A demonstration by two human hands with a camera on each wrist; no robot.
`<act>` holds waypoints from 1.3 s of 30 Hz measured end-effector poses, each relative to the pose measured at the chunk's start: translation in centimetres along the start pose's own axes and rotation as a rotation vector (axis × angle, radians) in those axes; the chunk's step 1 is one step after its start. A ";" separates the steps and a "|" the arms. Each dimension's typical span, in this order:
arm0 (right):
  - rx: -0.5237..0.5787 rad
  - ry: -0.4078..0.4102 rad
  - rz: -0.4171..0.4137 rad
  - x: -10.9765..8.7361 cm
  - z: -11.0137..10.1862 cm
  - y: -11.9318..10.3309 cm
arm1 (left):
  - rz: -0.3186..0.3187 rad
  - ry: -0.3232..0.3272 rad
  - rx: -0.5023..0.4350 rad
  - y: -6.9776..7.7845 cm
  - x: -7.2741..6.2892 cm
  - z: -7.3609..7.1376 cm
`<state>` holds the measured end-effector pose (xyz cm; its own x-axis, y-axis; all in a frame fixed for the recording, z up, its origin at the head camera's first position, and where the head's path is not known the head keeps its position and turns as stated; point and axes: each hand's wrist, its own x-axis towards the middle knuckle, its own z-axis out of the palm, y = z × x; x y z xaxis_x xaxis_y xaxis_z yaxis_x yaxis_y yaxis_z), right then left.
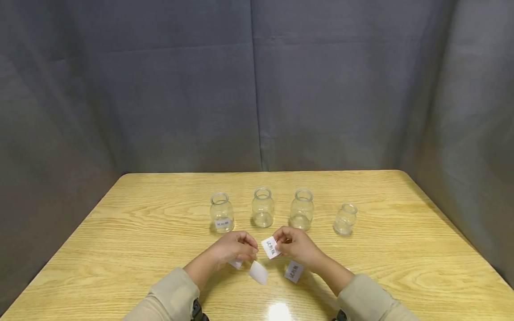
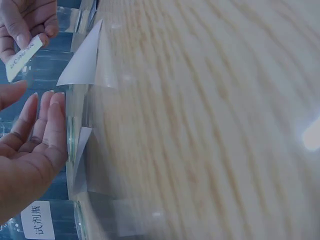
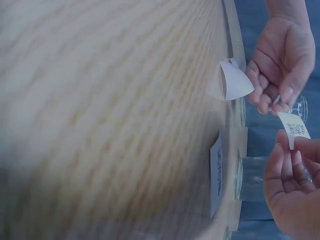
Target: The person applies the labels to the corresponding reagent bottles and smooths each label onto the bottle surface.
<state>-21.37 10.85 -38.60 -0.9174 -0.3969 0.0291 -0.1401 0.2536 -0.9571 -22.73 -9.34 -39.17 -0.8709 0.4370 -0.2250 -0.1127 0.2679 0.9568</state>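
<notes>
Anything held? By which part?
Right hand pinches a white printed label by the edge nearest that hand; left hand holds nothing visible.

Left sleeve: was plain beige, wide-ended
Right sleeve: was same beige
Left wrist gear: was black, partly visible
Right wrist gear: was black, mostly cropped
Left hand, right hand: were bare
</notes>
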 end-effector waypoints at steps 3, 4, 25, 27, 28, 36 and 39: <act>-0.003 -0.018 -0.011 0.1 0.1 0.0 | 0.035 0.008 -0.030 0.2 0.2 0.2; 0.001 -0.023 -0.013 0.1 0.1 0.0 | 0.048 0.006 -0.036 0.2 0.2 0.3; 0.035 0.238 0.090 1.0 1.0 0.2 | 0.128 0.126 -0.102 0.3 1.1 1.5; 0.076 0.256 0.095 1.1 1.0 0.3 | 0.128 0.149 -0.125 0.3 1.3 1.6; 0.097 0.263 0.096 1.2 1.1 0.3 | 0.127 0.160 -0.133 0.3 1.4 1.6; 0.088 0.345 0.083 2.4 1.4 0.5 | 0.158 0.273 -0.174 0.1 2.2 1.6; 0.058 0.366 0.077 2.8 1.5 0.6 | 0.162 0.297 -0.167 0.1 2.3 1.6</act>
<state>-23.46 8.56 -39.51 -0.9983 -0.0341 0.0471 -0.0533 0.2156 -0.9750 -24.00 -6.87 -39.88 -0.9819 0.1875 -0.0280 -0.0167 0.0615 0.9980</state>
